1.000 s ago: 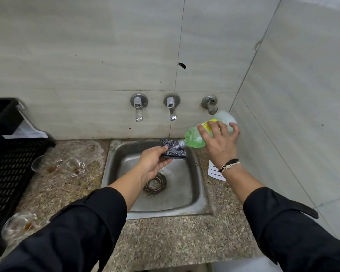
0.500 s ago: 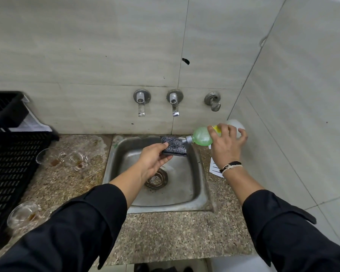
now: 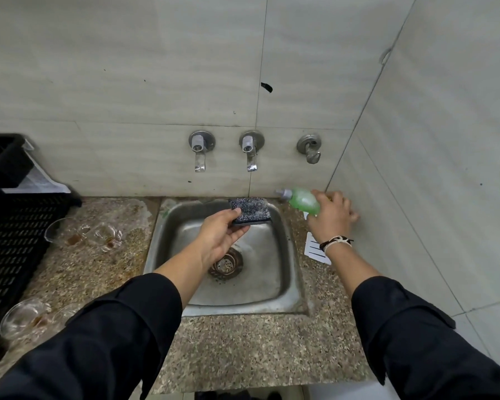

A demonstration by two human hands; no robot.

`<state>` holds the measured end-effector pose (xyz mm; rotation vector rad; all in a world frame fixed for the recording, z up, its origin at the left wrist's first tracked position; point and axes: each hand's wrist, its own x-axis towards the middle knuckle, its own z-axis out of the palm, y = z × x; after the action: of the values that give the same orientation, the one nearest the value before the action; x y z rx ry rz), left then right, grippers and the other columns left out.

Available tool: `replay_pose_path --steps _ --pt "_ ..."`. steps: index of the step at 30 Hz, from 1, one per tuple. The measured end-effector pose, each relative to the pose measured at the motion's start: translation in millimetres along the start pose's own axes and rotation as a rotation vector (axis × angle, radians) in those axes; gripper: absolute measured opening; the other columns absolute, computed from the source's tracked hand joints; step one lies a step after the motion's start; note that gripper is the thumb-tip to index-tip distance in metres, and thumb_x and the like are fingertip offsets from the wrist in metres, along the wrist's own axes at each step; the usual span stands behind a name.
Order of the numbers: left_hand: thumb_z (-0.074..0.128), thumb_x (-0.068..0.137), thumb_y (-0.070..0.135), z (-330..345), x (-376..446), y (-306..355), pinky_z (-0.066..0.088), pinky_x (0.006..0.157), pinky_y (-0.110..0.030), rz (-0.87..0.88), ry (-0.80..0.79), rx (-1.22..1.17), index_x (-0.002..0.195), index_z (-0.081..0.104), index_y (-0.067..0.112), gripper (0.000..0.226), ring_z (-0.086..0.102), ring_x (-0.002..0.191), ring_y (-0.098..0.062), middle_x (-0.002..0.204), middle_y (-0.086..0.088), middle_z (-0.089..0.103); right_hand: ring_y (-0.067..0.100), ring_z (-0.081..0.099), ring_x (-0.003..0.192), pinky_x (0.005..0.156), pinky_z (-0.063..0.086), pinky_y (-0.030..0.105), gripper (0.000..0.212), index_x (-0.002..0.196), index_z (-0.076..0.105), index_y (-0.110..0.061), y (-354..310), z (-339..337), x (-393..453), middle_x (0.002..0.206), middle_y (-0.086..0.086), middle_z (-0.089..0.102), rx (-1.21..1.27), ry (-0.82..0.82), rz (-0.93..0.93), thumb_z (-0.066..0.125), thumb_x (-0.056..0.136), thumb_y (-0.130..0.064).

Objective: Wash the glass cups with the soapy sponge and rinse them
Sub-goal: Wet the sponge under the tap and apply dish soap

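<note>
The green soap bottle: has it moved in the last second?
Yes. The green soap bottle, gripped by the right hand, has pulled away from the sponge toward the right wall corner; its nozzle no longer touches the sponge over the sink.

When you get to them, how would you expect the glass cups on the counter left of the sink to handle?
The glass cups are clear glass, so probably fragile on the stone counter. They seem to lie tipped, so they may roll if nudged. Brown dregs show inside, and with a soapy sponge they would likely get slippery.
</note>
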<state>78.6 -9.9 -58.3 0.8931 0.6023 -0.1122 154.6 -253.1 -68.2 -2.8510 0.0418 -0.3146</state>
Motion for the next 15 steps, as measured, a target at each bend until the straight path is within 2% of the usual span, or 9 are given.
replay_pose_path --steps 2,4,6,9,12,15 --pt "0.062 0.098 0.003 -0.5 -0.1 0.0 0.062 0.07 -0.031 0.002 0.015 -0.005 0.1 0.063 0.006 0.003 0.069 0.09 -0.023 0.099 -0.013 0.069 0.033 0.053 0.11 0.087 0.046 0.042 0.053 0.126 0.059 -0.037 10.9 19.3 12.5 0.117 0.004 0.057 0.169 -0.128 0.1 0.071 0.074 -0.033" --pt "0.062 0.098 0.003 -1.8 0.2 0.1 0.062 0.072 -0.032 0.007 0.03 -0.001 0.1 0.063 0.005 0.002 0.069 0.091 -0.023 0.099 -0.014 0.07 0.037 0.063 0.097 0.078 0.053 0.042 0.043 0.113 0.064 -0.027 19.6 33.8 25.2 0.105 0.01 0.065 0.379 -0.147 0.19 0.071 0.071 -0.036" --pt "0.061 0.099 0.004 -4.0 1.4 0.7 0.061 0.076 -0.033 0.006 0.046 0.005 0.1 0.063 0.005 0.002 0.069 0.093 -0.023 0.101 -0.014 0.069 0.036 0.066 0.093 0.076 0.053 0.04 0.041 0.109 0.065 -0.019 26.1 44.7 38.1 0.104 0.012 0.069 0.513 -0.132 0.306 0.078 0.071 -0.031" --pt "0.06 0.099 0.004 -9.1 7.8 0.0 0.063 0.075 -0.032 0.004 0.076 0.013 0.099 0.063 0.005 0.004 0.069 0.094 -0.023 0.1 -0.013 0.07 0.035 0.066 0.095 0.078 0.053 0.04 0.046 0.109 0.063 -0.013 30.6 60.8 62.6 0.107 0.011 0.069 0.594 -0.102 0.43 0.082 0.072 -0.032" --pt "0.06 0.099 0.004 -18.8 8.5 -0.5 0.063 0.071 -0.029 0.02 0.089 0.026 0.1 0.064 0.006 0.004 0.07 0.09 -0.02 0.096 -0.011 0.072 0.037 0.065 0.096 0.08 0.053 0.043 0.048 0.106 0.061 -0.012 30.9 74.0 82.3 0.106 0.013 0.069 0.58 -0.039 0.476 0.081 0.073 -0.038" --pt "0.059 0.1 0.005 -27.8 10.5 -3.7 0.063 0.074 -0.028 0.035 0.098 0.054 0.099 0.064 0.006 0.005 0.072 0.087 -0.019 0.094 -0.01 0.073 0.038 0.065 0.098 0.08 0.051 0.04 0.048 0.111 0.059 -0.009 35.1 87.4 90.7 0.108 0.016 0.069 0.572 -0.005 0.508 0.08 0.076 -0.036"
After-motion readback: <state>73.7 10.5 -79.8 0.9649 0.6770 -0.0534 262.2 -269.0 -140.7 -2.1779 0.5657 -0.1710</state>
